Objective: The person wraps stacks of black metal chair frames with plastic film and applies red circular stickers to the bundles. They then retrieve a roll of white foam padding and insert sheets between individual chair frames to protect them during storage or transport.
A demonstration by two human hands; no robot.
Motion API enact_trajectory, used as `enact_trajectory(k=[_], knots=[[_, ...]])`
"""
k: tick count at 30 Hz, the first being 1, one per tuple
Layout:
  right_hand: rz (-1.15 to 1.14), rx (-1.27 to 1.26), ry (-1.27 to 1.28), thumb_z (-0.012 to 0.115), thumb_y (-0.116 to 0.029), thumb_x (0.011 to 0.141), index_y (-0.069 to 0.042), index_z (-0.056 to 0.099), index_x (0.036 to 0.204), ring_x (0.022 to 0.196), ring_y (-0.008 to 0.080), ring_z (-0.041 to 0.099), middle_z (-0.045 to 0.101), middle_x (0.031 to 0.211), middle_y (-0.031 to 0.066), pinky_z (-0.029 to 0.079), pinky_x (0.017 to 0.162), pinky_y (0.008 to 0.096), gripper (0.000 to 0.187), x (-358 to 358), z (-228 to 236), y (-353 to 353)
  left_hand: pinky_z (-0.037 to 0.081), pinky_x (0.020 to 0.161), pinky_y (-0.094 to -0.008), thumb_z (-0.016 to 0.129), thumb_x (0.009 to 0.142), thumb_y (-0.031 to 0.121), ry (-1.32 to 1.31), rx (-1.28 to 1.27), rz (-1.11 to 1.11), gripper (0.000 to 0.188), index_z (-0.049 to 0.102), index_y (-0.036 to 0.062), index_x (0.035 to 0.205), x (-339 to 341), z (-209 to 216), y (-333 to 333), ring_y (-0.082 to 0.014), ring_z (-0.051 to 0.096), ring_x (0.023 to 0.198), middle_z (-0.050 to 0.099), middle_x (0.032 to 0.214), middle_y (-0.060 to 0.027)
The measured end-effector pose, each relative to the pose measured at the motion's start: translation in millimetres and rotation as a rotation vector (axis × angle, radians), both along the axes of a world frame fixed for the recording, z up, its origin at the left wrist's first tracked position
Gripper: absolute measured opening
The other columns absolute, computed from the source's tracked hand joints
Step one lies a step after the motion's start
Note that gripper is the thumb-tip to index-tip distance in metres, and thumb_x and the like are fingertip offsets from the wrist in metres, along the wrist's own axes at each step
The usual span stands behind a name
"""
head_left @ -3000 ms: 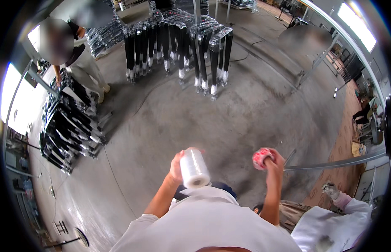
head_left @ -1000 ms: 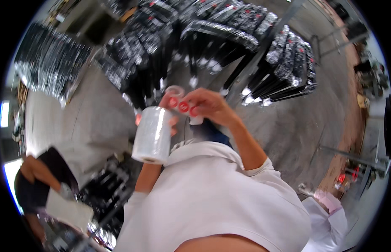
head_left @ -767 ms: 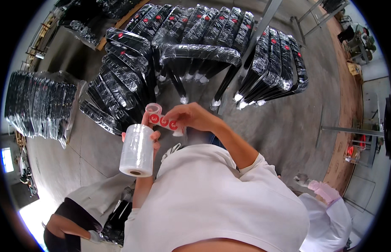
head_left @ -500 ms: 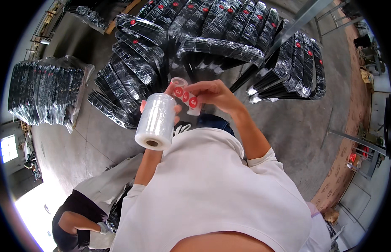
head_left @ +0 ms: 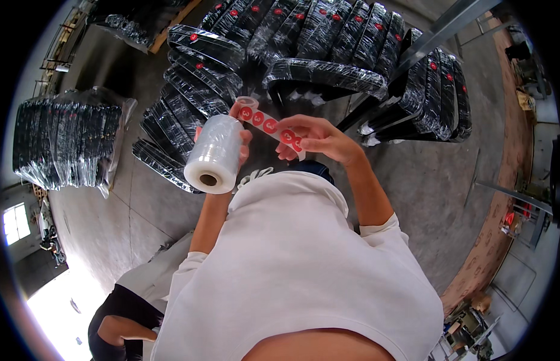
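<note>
A roll of clear stretch film (head_left: 215, 147) is gripped in my left hand (head_left: 244, 146), its cardboard core end tilted toward me. By the fingertips of that same hand sits a small roll of labels (head_left: 247, 101). From it a strip of round red labels (head_left: 257, 118) on pale backing stretches across to my right hand (head_left: 328, 141). The right thumb and fingers pinch the strip near its free end, which hangs below them. Beyond both hands stands a black film-wrapped part (head_left: 322, 71) with a curved top.
Many more wrapped black parts (head_left: 201, 90) stand in rows ahead, several with red round labels. A wrapped stack (head_left: 69, 135) stands at left. A grey metal beam (head_left: 442, 33) crosses at upper right. Another person's arm (head_left: 126, 330) shows at lower left. Brown sheeting (head_left: 493, 240) runs along the right.
My right hand has moved slightly right, and a longer length of label strip now shows between the hands. The film roll has shifted a little left and up.
</note>
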State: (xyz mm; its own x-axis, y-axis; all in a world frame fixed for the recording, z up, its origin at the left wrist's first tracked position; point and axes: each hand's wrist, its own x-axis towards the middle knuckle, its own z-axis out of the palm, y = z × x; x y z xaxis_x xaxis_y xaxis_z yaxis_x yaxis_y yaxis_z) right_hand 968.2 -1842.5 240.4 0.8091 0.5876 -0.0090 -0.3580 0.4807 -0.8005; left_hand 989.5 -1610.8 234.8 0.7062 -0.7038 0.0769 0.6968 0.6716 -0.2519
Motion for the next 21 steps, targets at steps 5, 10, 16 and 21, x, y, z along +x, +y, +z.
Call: enact_trajectory(k=[5,10,16,21], knots=[[-0.008,-0.108,-0.072,0.054,0.002,0.077,0.003,0.054,0.103,0.078,0.0192,0.062,0.062,0.083,0.0133,0.05,0.07,0.0293,0.025,8,-6,10,0.049,0.078,-0.0497,0.055,0.081,0.042,-0.01,-0.018,-0.06,0.071,0.017,0.0197,0.137,2,-14,5,-0.0504,0.046,0.101,0.036,0.115,-0.0301],[-0.051,-0.108,-0.042,0.054,0.005,0.076,0.002,0.057,0.085,0.076,0.0187,0.062,0.062,0.083,0.0132,0.049,0.069,0.0275,0.01,8,-10,7,0.047,0.078,-0.0492,0.054,0.081,0.042,-0.033,0.023,-0.072,0.072,0.016,0.0168,0.137,6,-14,1,-0.0451,0.045,0.1,0.036,0.118,-0.0265],[-0.628,0.188,-0.104,0.056,0.001,0.078,0.0,0.057,0.081,0.1,0.0177,0.053,0.054,0.108,0.0141,0.047,0.076,0.0285,0.003,17,-48,-10,0.044,0.084,-0.0504,0.056,0.081,0.041,0.067,-0.003,0.018,0.071,0.017,0.0198,0.137,1,-17,4,-0.0444,0.042,0.104,0.035,0.118,-0.0255],[-1.007,-0.243,0.065,0.056,-0.001,0.08,0.0,0.06,0.087,0.069,0.0091,0.056,0.059,0.077,0.0034,0.045,0.062,0.0216,0.008,73,-89,-87,0.044,0.085,-0.0516,0.057,0.08,0.041,0.091,-0.102,-0.023,0.07,0.018,0.0244,0.136,1,-33,8,-0.0471,0.042,0.106,0.035,0.118,-0.0274]])
